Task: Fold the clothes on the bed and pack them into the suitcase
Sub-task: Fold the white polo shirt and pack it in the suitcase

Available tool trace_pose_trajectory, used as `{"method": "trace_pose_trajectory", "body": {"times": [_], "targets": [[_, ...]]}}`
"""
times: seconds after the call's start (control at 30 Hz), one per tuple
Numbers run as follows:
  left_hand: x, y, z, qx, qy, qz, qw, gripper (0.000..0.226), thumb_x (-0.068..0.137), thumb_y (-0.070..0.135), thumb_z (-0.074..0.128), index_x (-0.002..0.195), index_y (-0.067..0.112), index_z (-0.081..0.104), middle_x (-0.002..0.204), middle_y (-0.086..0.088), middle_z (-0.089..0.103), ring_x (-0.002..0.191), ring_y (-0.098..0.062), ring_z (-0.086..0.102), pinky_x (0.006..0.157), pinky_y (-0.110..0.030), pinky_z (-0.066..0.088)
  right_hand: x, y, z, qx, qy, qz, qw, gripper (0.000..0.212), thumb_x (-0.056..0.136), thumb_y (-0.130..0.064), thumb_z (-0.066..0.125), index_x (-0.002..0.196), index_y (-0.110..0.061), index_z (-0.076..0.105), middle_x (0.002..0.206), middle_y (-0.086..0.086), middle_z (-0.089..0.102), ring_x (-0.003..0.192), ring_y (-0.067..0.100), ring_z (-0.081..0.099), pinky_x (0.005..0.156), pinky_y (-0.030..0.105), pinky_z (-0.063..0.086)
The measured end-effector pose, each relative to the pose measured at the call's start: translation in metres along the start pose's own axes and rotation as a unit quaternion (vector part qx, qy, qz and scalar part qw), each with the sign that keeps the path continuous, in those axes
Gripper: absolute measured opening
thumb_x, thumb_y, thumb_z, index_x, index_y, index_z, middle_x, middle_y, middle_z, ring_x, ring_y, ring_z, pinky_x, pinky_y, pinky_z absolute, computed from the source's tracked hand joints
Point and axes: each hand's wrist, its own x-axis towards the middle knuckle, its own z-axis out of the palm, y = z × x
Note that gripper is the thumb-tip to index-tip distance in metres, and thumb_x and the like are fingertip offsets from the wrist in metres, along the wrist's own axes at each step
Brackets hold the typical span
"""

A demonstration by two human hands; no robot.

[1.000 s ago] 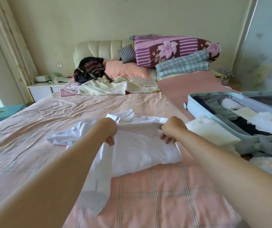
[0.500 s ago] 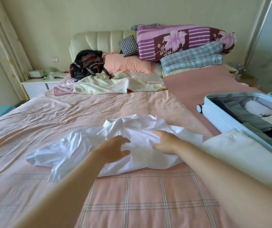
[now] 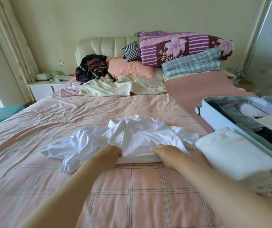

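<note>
**One shirt half folded, lots more to pack**

The left hand (image 3: 109, 154) and the right hand (image 3: 167, 153) each pinch the near edge of the white shirt (image 3: 140, 137), which lies crumpled mid-bed (image 3: 132, 195) with its sleeves loose. The open suitcase (image 3: 217, 116) holds some clothes, a folded cream pile (image 3: 234, 155) waits just beside it, and loose clothes (image 3: 112, 88) lie by the pillows (so plenty is left). The fingertips hide under the cloth, and the suitcase is cut off at the right.

One camera worn on the person's head faces forward and downward, close over the left hand (image 3: 110, 154) and right hand (image 3: 167, 153), with the cream padded headboard (image 3: 105, 46) far beyond them.
</note>
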Motion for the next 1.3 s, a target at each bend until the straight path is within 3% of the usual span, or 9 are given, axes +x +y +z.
{"method": "trace_pose_trajectory", "body": {"times": [0.1, 0.23, 0.43, 0.57, 0.7, 0.83, 0.97, 1.1, 1.3], "targets": [[-0.015, 0.009, -0.022, 0.038, -0.140, -0.050, 0.988, 0.035, 0.081, 0.003, 0.050, 0.098, 0.024, 0.072, 0.090, 0.007, 0.060, 0.086, -0.016, 0.058, 0.079, -0.025, 0.050, -0.009, -0.010, -0.013, 0.072, -0.063, -0.002, 0.995, 0.014, 0.087, -0.002, 0.054, 0.093, -0.012, 0.061, 0.089, 0.002, 0.056, 0.078, 0.020, 0.050, 0.065, 0.032, 0.039], [-0.041, 0.015, -0.034, -0.129, -0.385, -0.153, 0.901, 0.050, 0.081, -0.009, 0.037, 0.111, 0.015, 0.070, 0.092, -0.006, 0.070, 0.074, -0.018, 0.068, 0.075, -0.029, 0.058, -0.021, -0.026, -0.033, 0.149, -0.325, 0.016, 0.934, 0.034, 0.085, 0.006, 0.046, 0.081, -0.021, 0.065, 0.076, -0.001, 0.062, 0.060, 0.017, 0.056, 0.052, 0.024, 0.048], [-0.050, -0.013, -0.033, -0.043, -0.110, -0.045, 0.992, 0.034, 0.068, 0.038, 0.050, 0.098, 0.050, 0.059, 0.113, 0.015, 0.061, 0.104, -0.012, 0.058, 0.096, -0.036, 0.050, 0.005, -0.044, -0.039, 0.172, -0.021, 0.054, 0.983, 0.033, 0.088, -0.010, 0.045, 0.084, -0.035, 0.066, 0.090, -0.009, 0.069, 0.080, 0.012, 0.062, 0.081, 0.028, 0.047], [-0.057, -0.046, -0.025, 0.062, -0.072, 0.037, 0.995, 0.102, 0.048, 0.082, 0.059, 0.142, 0.048, 0.040, 0.144, 0.018, 0.036, 0.134, -0.011, 0.030, 0.113, -0.040, 0.027, 0.037, -0.064, -0.025, 0.146, 0.059, 0.060, 0.986, 0.041, 0.079, -0.027, 0.043, 0.096, -0.062, 0.055, 0.119, -0.015, 0.055, 0.103, 0.013, 0.058, 0.088, 0.039, 0.052], [-0.052, -0.087, -0.021, 0.153, 0.033, 0.014, 0.988, 0.051, 0.081, 0.053, 0.067, 0.130, 0.041, 0.059, 0.130, 0.015, 0.058, 0.123, -0.015, 0.050, 0.102, -0.032, 0.033, 0.068, -0.084, -0.010, 0.049, 0.064, 0.029, 0.996, 0.075, 0.089, -0.007, 0.045, 0.153, -0.037, 0.021, 0.149, 0.001, 0.038, 0.093, 0.029, 0.062, 0.066, 0.034, 0.047], [-0.033, -0.114, -0.030, 0.145, 0.307, -0.053, 0.939, 0.006, 0.086, 0.022, 0.071, 0.083, 0.018, 0.071, 0.082, -0.001, 0.068, 0.085, -0.031, 0.062, 0.066, -0.035, 0.046, 0.096, -0.084, 0.000, 0.007, 0.107, 0.079, 0.991, 0.064, 0.092, -0.002, 0.044, 0.149, -0.023, 0.023, 0.140, 0.008, 0.045, 0.095, 0.032, 0.066, 0.064, 0.035, 0.048], [0.002, -0.144, -0.051, 0.020, 0.198, -0.270, 0.942, 0.021, 0.089, 0.019, 0.055, 0.105, 0.010, 0.065, 0.106, -0.012, 0.062, 0.103, -0.036, 0.059, 0.081, -0.040, 0.051, 0.113, -0.071, -0.004, -0.001, 0.144, 0.085, 0.986, 0.033, 0.095, -0.002, 0.042, 0.125, -0.014, 0.052, 0.123, 0.008, 0.059, 0.106, 0.030, 0.063, 0.077, 0.036, 0.046], [0.029, -0.152, -0.046, -0.002, 0.031, -0.240, 0.970, 0.039, 0.088, 0.020, 0.061, 0.126, 0.014, 0.056, 0.124, -0.011, 0.059, 0.114, -0.031, 0.056, 0.088, -0.036, 0.048, 0.140, -0.058, -0.006, -0.020, 0.206, 0.097, 0.974, 0.029, 0.089, -0.014, 0.048, 0.114, -0.019, 0.062, 0.119, 0.003, 0.061, 0.111, 0.027, 0.054, 0.092, 0.036, 0.038], [0.032, -0.182, -0.023, -0.002, 0.033, -0.224, 0.974, 0.035, 0.094, 0.047, 0.053, 0.119, 0.024, 0.055, 0.117, -0.004, 0.059, 0.111, -0.028, 0.054, 0.088, -0.037, 0.041, 0.180, -0.072, -0.008, 0.069, 0.159, 0.115, 0.978, 0.046, 0.101, -0.032, 0.042, 0.144, -0.017, 0.044, 0.137, 0.009, 0.055, 0.128, 0.030, 0.046, 0.104, 0.042, 0.033]]}}
